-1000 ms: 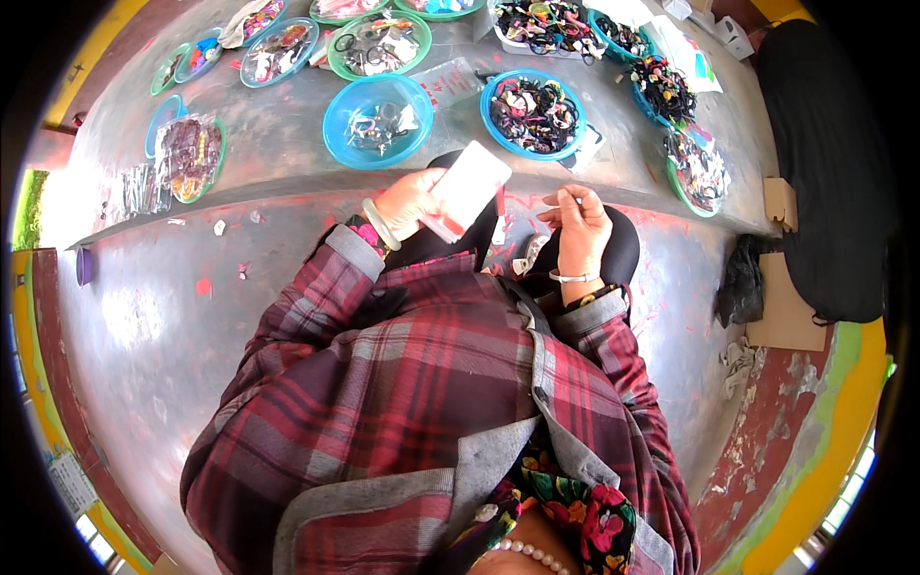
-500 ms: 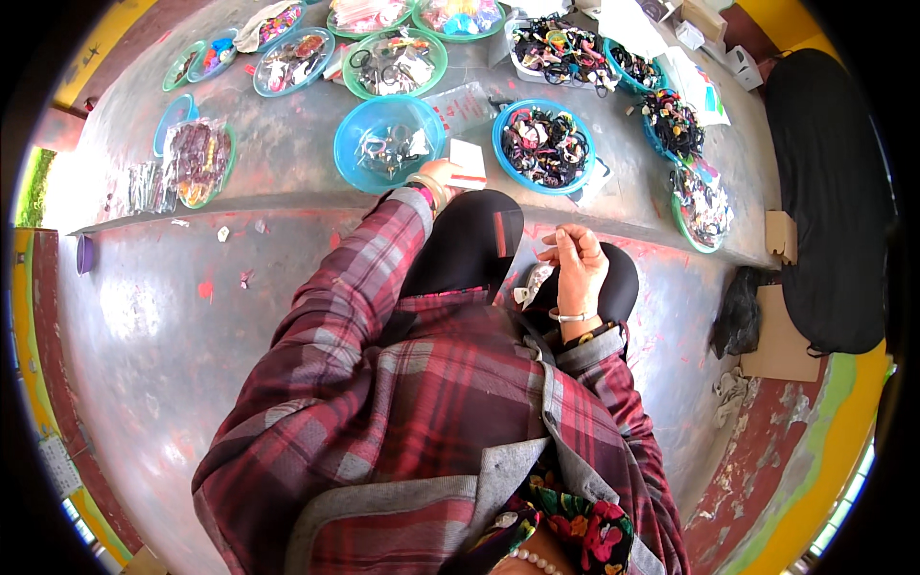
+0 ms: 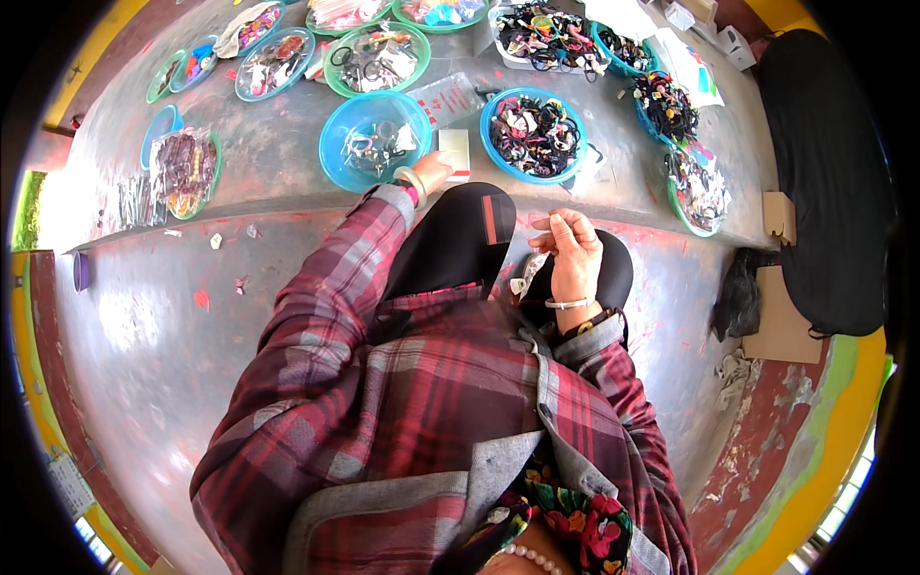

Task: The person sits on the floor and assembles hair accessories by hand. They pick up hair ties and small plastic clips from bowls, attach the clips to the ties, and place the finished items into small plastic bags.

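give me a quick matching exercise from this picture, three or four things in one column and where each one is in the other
Things:
1. left hand
2. right hand
3. white card
4. black bag

Places:
A. lying between the two blue bowls
B. raised over the person's right knee, fingers pinched
C. on the floor at the far right, beside brown cardboard
D. stretched forward to the ledge, next to the white card

Pairs: 1-D, 2-B, 3-A, 4-C

Card (image 3: pixel 454 153) on ledge btwn two bowls: one (image 3: pixel 374 140) left, other (image 3: pixel 534 134) right.
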The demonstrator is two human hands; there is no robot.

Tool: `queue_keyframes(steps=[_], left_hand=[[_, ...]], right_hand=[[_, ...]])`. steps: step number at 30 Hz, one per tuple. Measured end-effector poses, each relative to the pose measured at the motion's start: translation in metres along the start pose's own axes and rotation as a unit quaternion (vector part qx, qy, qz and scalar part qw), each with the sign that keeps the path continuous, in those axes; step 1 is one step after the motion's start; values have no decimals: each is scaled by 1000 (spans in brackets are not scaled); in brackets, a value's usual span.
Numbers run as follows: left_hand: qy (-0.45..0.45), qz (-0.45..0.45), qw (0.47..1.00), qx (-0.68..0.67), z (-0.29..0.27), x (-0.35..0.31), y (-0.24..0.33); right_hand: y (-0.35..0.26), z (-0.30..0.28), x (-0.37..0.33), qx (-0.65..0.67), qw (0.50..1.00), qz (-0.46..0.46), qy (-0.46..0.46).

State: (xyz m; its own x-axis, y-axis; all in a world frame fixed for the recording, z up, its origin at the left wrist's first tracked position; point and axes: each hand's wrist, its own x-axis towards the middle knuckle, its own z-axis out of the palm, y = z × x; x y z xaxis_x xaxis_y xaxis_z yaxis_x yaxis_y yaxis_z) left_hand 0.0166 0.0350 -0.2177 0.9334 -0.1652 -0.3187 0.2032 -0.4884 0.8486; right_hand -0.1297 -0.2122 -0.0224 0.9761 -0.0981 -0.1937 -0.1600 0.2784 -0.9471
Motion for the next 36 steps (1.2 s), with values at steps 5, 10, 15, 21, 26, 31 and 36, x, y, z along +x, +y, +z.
queue_keyframes(steps=[5, 10, 15, 21, 26, 31, 36], left_hand=[[-66, 129, 979, -142, -17, -104, 100], [-238, 59, 903, -354, -5, -181, 161], [-210, -52, 885, -412, 12, -187, 162], [-152, -89, 849, -498, 11, -187, 153], [-167, -102, 851, -487, 11, -196, 168], [-116, -12, 897, -426, 11, -196, 170], [-69, 22, 914, -400, 18, -195, 179]], right_hand=[[-1, -3, 0, 62, 998, 0, 6], [0, -3, -1, 73, 997, -8, 9], [6, -6, -4, 14, 999, -43, 16], [-16, 6, -23, -431, 841, -326, 10], [-5, 5, -29, -603, 688, -403, -22], [9, -1, -18, -146, 980, -136, 15], [6, -15, -11, 79, 992, 80, -53]])
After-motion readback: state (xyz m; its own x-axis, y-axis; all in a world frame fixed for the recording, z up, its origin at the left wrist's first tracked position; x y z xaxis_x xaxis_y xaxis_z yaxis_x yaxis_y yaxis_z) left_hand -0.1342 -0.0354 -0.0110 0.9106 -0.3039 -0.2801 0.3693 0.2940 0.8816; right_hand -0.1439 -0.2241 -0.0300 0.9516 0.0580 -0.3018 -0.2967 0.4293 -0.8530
